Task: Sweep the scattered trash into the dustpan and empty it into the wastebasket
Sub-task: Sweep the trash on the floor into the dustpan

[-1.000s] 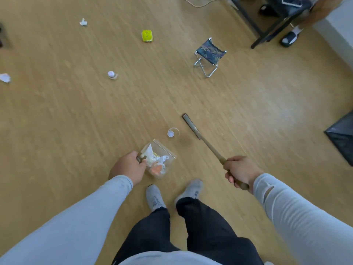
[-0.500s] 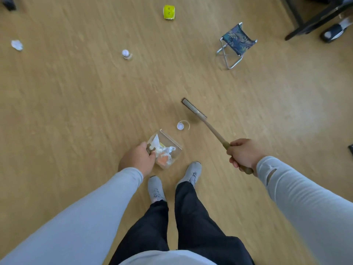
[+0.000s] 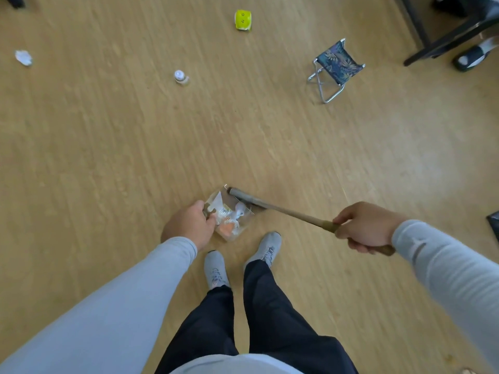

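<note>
Head view: broom (image 3: pixel 272 207) swept to dustpan (image 3: pixel 229 214) mouth, cup gone from floor, prob. inside; dustpan handle gripped by L hand (image 3: pixel 189 225), broom gripped by R hand (image 3: pixel 364 228); bottle (image 3: pixel 181 76) left at 11 o'clock.

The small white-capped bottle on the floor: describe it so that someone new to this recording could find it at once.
Start at the small folding stool with blue patterned fabric on the wooden floor, then look far left. The small clear bottle with a white cap stands alone there, between the crumpled white paper and the yellow-green box. It is the only capped, rounded item among them.

wood floor (image 3: pixel 297 147), folding stool (image 3: pixel 337 66)
</note>
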{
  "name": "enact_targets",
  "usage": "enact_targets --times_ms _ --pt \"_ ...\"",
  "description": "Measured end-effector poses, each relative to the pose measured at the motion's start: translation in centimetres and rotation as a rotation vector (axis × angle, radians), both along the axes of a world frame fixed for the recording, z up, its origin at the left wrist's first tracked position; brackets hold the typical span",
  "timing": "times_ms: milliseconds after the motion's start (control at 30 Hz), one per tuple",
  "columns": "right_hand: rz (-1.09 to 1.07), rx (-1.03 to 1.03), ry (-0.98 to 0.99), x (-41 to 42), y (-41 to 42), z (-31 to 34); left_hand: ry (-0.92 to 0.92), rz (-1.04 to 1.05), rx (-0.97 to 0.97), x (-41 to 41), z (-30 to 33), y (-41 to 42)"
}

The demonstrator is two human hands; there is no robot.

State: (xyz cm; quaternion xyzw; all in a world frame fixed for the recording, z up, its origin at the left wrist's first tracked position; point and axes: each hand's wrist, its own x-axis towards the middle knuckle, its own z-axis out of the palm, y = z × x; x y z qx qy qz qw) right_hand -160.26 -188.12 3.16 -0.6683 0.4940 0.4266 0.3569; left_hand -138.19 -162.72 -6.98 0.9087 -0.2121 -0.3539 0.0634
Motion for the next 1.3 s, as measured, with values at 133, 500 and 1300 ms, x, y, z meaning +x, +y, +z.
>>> enact_targets --times_ms 133,500,1300 --pt "-0.046 0.022 0.002 -2.0 -0.6 1.7 -0.01 -0.013 0.004 -0.9 -0.1 0.4" --pt "-0.243 -0.039 -0.114 0.0 2.0 0.2 0.016 0.026 -0.015 -0.5 0.8 1.8" --pt "-0.386 -0.04 -0.394 12.7 -9.2 4.8 -0.16 0.446 -0.207 8.0 10.9 -3.8"
